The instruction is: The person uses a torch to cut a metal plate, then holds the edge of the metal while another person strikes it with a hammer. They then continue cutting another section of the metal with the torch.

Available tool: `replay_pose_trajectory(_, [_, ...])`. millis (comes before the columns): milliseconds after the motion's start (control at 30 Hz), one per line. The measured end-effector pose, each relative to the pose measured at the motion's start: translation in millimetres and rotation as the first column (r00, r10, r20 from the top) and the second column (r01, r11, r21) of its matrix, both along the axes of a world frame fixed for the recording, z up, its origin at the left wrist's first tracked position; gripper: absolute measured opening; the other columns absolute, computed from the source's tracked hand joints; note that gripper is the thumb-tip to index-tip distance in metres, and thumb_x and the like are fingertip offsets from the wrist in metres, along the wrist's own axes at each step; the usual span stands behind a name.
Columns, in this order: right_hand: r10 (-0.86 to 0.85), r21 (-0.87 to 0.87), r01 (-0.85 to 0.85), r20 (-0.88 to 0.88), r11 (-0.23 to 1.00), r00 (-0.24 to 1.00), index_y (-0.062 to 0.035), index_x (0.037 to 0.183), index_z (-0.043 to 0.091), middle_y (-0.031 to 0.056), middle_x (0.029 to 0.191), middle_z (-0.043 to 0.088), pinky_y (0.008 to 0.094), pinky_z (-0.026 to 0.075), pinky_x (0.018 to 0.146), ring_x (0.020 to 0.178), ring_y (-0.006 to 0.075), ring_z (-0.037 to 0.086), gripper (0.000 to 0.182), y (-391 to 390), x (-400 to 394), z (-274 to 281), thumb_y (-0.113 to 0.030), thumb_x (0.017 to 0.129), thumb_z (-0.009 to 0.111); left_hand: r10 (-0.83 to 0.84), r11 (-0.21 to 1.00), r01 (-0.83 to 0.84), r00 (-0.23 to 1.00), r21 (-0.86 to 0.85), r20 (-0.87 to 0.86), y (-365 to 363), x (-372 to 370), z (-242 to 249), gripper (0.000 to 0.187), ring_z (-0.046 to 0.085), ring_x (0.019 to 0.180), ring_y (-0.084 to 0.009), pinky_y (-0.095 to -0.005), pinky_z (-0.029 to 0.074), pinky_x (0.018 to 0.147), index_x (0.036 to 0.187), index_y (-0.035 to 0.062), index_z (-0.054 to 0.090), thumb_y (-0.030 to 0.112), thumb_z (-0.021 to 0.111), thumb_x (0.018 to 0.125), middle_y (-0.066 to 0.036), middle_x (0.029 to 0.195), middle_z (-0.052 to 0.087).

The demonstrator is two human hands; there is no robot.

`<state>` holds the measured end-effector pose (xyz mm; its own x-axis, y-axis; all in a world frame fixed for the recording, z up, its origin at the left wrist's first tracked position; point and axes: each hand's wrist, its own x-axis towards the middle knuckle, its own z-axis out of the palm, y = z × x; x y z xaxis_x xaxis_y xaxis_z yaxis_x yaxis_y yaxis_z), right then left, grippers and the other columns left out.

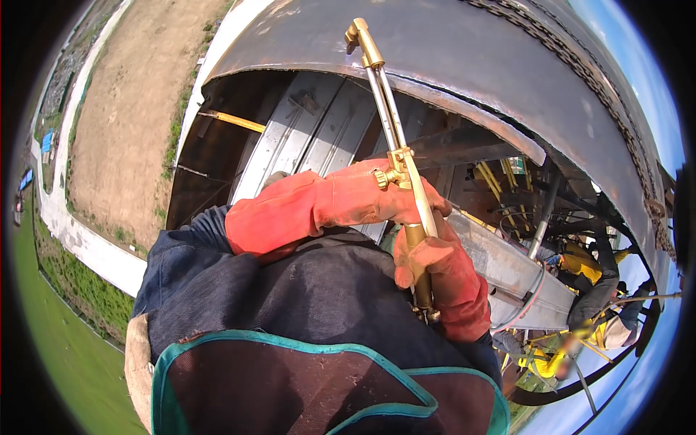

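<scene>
A brass cutting torch slants upward in front of me, its angled head near the cut edge of a curved steel plate. My right hand, in a red work glove, is wrapped around the torch's lower handle. Across my chest reaches my left hand, gloved in red too. It closes against the torch beside the brass valve knob, with its fingers partly hidden behind the torch body. Dark work sleeves and a brown apron with teal trim cover my front.
Heavy chain lies over the plate at the right. Below the cut edge are grey metal beams and a yellow bar. Lower right, people in yellow are among bars and hoses. Ground lies far below at left.
</scene>
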<state>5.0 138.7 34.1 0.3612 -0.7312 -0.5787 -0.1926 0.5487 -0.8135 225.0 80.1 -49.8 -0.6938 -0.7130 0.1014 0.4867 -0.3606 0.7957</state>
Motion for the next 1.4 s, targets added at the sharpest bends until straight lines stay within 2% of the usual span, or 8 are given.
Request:
replay_pose_trajectory(233, [0.058,0.122,-0.045,-0.101,0.991,0.993,0.006,0.136,0.065,0.0125,0.083,0.07,0.0366,0.055,0.057,0.062,0.0243,0.069,0.066,-15.1,22.3,19.6,-0.026,0.08,0.079,-0.043,0.997,0.046,0.997,0.055,-0.056,-9.1,20.2,-1.3,0.065,0.07,0.142,-0.0362,-0.0468,0.058,0.119,0.144,-0.0023,0.073,0.034,0.097,0.095,-0.029,0.155,0.069])
replay_pose_trajectory(333, [0.043,0.102,-0.032,-0.098,0.994,0.994,0.0015,0.144,0.062,0.0135,0.085,0.071,0.0381,0.057,0.058,0.064,0.0252,0.071,0.068,-22.1,46.5,39.1,-0.016,0.082,0.08,-0.06,0.99,0.083,0.981,0.118,-0.186,-10.7,33.9,2.2,0.085,0.066,0.148,-0.0411,-0.0496,0.057,0.123,0.152,-0.0014,0.068,0.046,0.1,0.089,-0.031,0.164,0.061])
replay_pose_trajectory(633, [0.027,0.148,-0.023,-0.027,0.989,0.999,-0.0018,0.159,0.054,0.0147,0.086,0.072,0.0392,0.058,0.054,0.07,0.0247,0.072,0.093,-43.3,72.3,13.1,0.008,0.07,0.081,-0.087,0.967,0.145,0.961,0.21,-0.262,-36.1,70.7,0.3,0.075,0.07,0.142,-0.0405,-0.0495,0.059,0.118,0.148,-0.0056,0.069,0.045,0.093,0.099,-0.033,0.161,0.063])
replay_pose_trajectory(700, [0.027,0.052,-0.027,0.001,0.998,1.0,-0.0024,0.179,0.032,0.0114,0.092,0.073,0.0392,0.058,0.054,0.065,0.0224,0.07,0.127,-41.0,71.6,-6.1,0.004,0.063,0.085,-0.115,0.992,0.119,0.988,0.034,-0.103,-45.3,75.0,-4.7,0.056,0.071,0.141,-0.0356,-0.045,0.059,0.116,0.141,-0.0051,0.075,0.033,0.09,0.103,-0.027,0.151,0.072])
replay_pose_trajectory(867, [-0.135,-0.017,0.138,0.109,0.99,0.985,-0.0032,0.179,0.035,0.0111,0.118,0.074,0.0333,0.06,0.058,0.064,0.0212,0.071,0.127,-24.3,73.9,-1.9,-0.022,0.067,0.093,-0.187,0.976,0.195,0.979,-0.093,0.087,-57.8,72.9,4.4,0.056,0.071,0.141,-0.0306,-0.0461,0.057,0.119,0.145,-0.0025,0.075,0.032,0.088,0.103,-0.021,0.146,0.077])
replay_pose_trajectory(1000, [-0.233,0.149,0.204,0.213,0.968,0.949,-0.0002,0.174,0.037,0.0144,0.083,0.074,0.0369,0.058,0.052,0.058,0.0274,0.07,0.115,-20.0,59.6,0.7,-0.003,0.066,0.078,-0.227,0.968,0.231,0.973,-0.094,0.052,-55.8,60.3,0.3,0.061,0.072,0.138,-0.0317,-0.0469,0.056,0.12,0.147,0.0,0.075,0.042,0.085,0.103,-0.019,0.145,0.077])
replay_pose_trajectory(1200, [-0.369,0.106,0.369,-0.024,0.923,0.929,-0.0014,0.162,0.054,0.0132,0.083,0.073,0.0367,0.056,0.052,0.058,0.0274,0.069,0.104,-24.3,25.9,-36.8,-0.023,0.063,0.08,-0.068,0.948,0.059,0.998,-0.311,-0.018,-52.1,18.0,-27.9,0.052,0.072,0.136,-0.0319,-0.045,0.056,0.119,0.146,0.0001,0.075,0.033,0.083,0.107,-0.018,0.144,0.077])
replay_pose_trajectory(1400, [-0.156,0.129,0.114,0.388,0.985,0.909,-0.0083,0.173,0.039,0.0144,0.083,0.073,0.0391,0.055,0.056,0.06,0.0285,0.069,0.115,-40.5,-18.8,-58.2,-0.017,0.07,0.09,-0.018,0.998,0.02,1.0,0.067,-0.025,-35.5,-1.0,-35.8,0.041,0.072,0.135,-0.0255,-0.0408,0.057,0.117,0.142,-0.0011,0.075,0.025,0.08,0.111,-0.017,0.142,0.077])
